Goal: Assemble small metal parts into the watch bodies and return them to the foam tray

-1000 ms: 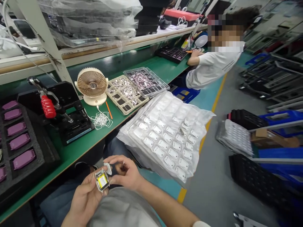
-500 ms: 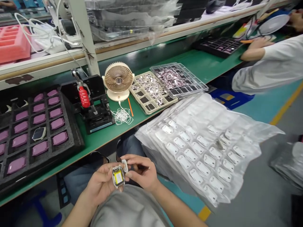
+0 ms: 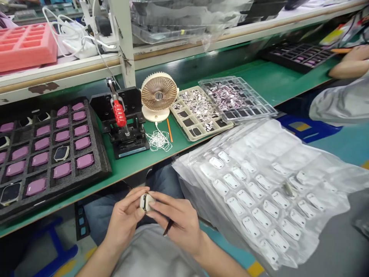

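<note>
My left hand (image 3: 124, 219) and my right hand (image 3: 178, 221) meet low in the view, above my lap. Between their fingertips is a small white rounded watch part (image 3: 146, 202) with a dark slot, and my left fingers wrap around it. Whatever lies behind it is hidden by my fingers. A thin dark tool (image 3: 168, 227) is tucked into my right fingers and points down. To the left, a black foam tray (image 3: 99, 159) holds several purple pads and several watch bodies. Neither hand touches it.
To the right lie stacked plastic sheets (image 3: 291, 154) of white parts. A red-handled hand press (image 3: 119, 113), a fan (image 3: 158, 94), a beige tray (image 3: 184, 127) and a clear tray (image 3: 239, 86) stand on the green bench (image 3: 276, 84). A co-worker's hand (image 3: 351, 57) is at the right.
My view has swung left, so the bench contents shift right. The watch body with the yellow battery no longer shows. My hands have closed around the white part.
</note>
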The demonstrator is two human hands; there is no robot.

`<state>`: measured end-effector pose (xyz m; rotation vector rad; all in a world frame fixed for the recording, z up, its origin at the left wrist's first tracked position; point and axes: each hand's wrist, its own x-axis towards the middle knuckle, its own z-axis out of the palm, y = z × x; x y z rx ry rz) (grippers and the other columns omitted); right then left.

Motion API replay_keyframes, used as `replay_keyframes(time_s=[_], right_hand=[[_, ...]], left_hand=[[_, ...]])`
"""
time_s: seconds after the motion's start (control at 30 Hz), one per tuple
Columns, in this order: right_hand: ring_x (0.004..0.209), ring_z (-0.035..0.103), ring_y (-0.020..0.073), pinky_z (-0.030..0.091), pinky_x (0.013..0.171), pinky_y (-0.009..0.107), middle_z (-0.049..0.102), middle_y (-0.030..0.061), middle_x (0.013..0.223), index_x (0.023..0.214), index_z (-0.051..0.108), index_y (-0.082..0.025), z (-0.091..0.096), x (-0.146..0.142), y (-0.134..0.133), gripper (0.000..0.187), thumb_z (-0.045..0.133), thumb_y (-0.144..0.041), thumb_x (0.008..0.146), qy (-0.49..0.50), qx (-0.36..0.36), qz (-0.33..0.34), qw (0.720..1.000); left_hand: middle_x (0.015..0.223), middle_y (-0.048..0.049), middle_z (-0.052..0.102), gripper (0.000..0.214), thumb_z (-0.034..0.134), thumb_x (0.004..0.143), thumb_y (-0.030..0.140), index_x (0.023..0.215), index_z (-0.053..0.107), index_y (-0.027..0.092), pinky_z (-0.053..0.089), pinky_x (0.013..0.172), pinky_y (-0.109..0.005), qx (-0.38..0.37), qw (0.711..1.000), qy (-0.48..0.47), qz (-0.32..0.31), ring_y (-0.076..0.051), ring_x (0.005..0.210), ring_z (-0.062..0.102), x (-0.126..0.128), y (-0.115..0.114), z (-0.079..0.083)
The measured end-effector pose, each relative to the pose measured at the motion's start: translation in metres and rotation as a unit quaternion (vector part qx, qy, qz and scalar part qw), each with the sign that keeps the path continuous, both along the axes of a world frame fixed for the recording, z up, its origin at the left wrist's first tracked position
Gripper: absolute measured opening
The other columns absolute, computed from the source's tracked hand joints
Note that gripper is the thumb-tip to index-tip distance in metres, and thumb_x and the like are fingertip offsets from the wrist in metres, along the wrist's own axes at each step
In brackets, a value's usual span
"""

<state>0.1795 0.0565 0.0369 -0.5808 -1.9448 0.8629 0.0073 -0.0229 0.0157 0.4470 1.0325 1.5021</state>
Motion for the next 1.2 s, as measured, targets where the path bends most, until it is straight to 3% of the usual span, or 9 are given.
replay_keyframes(time_s=[0.37, 0.57, 0.73, 0.87, 0.93, 1.03, 1.1, 1.2], right_hand=[[0.099, 0.082, 0.0184, 0.059, 0.067, 0.026, 0.08, 0.01, 0.125, 0.117, 0.076, -0.021, 0.003, -0.002, 0.004, 0.018, 0.072, -0.018, 0.1, -0.028, 0.048, 0.01, 0.998], [0.101, 0.081, 0.0184, 0.062, 0.074, 0.027, 0.074, 0.0134, 0.135, 0.131, 0.071, -0.02, -0.007, -0.003, -0.002, 0.035, 0.069, -0.009, 0.098, -0.043, 0.051, 0.016, 0.998], [0.102, 0.08, 0.0202, 0.063, 0.075, 0.028, 0.07, 0.015, 0.142, 0.139, 0.066, -0.022, -0.028, -0.007, -0.01, 0.045, 0.064, -0.005, 0.098, -0.077, 0.067, -0.011, 0.995], [0.11, 0.077, 0.0196, 0.062, 0.084, 0.028, 0.069, 0.0112, 0.141, 0.138, 0.064, -0.026, -0.031, -0.015, -0.009, 0.041, 0.068, -0.014, 0.099, -0.101, 0.011, -0.02, 0.995], [0.112, 0.074, 0.0217, 0.062, 0.085, 0.03, 0.07, 0.0123, 0.133, 0.136, 0.061, -0.023, -0.028, -0.017, -0.007, 0.038, 0.07, -0.024, 0.098, -0.114, -0.048, -0.036, 0.992], [0.09, 0.071, 0.02, 0.054, 0.07, 0.029, 0.07, 0.0073, 0.105, 0.118, 0.062, -0.022, -0.024, -0.016, -0.002, 0.024, 0.067, -0.032, 0.097, -0.16, -0.094, -0.022, 0.982], [0.074, 0.064, 0.0167, 0.044, 0.062, 0.028, 0.065, 0.0024, 0.088, 0.103, 0.061, -0.022, -0.025, -0.015, 0.001, 0.008, 0.06, -0.028, 0.099, -0.192, -0.074, 0.033, 0.978], [0.064, 0.053, 0.0138, 0.031, 0.059, 0.03, 0.057, -0.0009, 0.075, 0.088, 0.056, -0.021, -0.028, -0.017, 0.004, 0.014, 0.052, -0.023, 0.1, -0.175, -0.037, 0.075, 0.981]], left_hand=[[0.133, -0.0111, 0.069, 0.041, 0.094, 0.076, 0.025, 0.116, 0.084, 0.027, 0.058, 0.101, -0.031, 0.026, 0.999, 0.015, -0.01, -0.025, 0.117, 0.072, -0.003, -0.003, -0.009], [0.131, -0.0097, 0.071, 0.042, 0.094, 0.075, 0.023, 0.115, 0.084, 0.029, 0.059, 0.099, -0.028, 0.017, 1.0, 0.014, 0.008, -0.024, 0.116, 0.073, -0.006, -0.001, -0.011], [0.137, -0.011, 0.07, 0.039, 0.09, 0.081, 0.028, 0.119, 0.082, 0.028, 0.058, 0.104, -0.036, 0.02, 0.999, 0.023, 0.022, -0.028, 0.12, 0.072, 0.0, 0.0, -0.005], [0.114, -0.0094, 0.08, 0.039, 0.089, 0.083, 0.034, 0.121, 0.08, 0.026, 0.061, 0.087, -0.026, -0.049, 0.996, -0.001, 0.077, -0.019, 0.098, 0.076, 0.008, 0.005, -0.001], [0.1, -0.0085, 0.083, 0.036, 0.092, 0.08, 0.034, 0.113, 0.083, 0.024, 0.061, 0.083, -0.025, -0.068, 0.992, -0.02, 0.107, -0.017, 0.089, 0.077, 0.008, 0.008, -0.002], [0.097, -0.01, 0.084, 0.036, 0.097, 0.072, 0.033, 0.103, 0.085, 0.022, 0.061, 0.084, -0.025, -0.067, 0.989, -0.032, 0.13, -0.018, 0.087, 0.078, 0.004, 0.011, -0.007], [0.096, -0.0106, 0.085, 0.036, 0.099, 0.068, 0.033, 0.1, 0.086, 0.022, 0.061, 0.083, -0.024, -0.069, 0.989, -0.034, 0.127, -0.018, 0.086, 0.079, 0.001, 0.011, -0.011], [0.09, -0.0098, 0.085, 0.036, 0.101, 0.064, 0.035, 0.094, 0.086, 0.022, 0.062, 0.08, -0.024, -0.064, 0.99, -0.038, 0.116, -0.017, 0.08, 0.078, 0.001, 0.01, -0.017]])
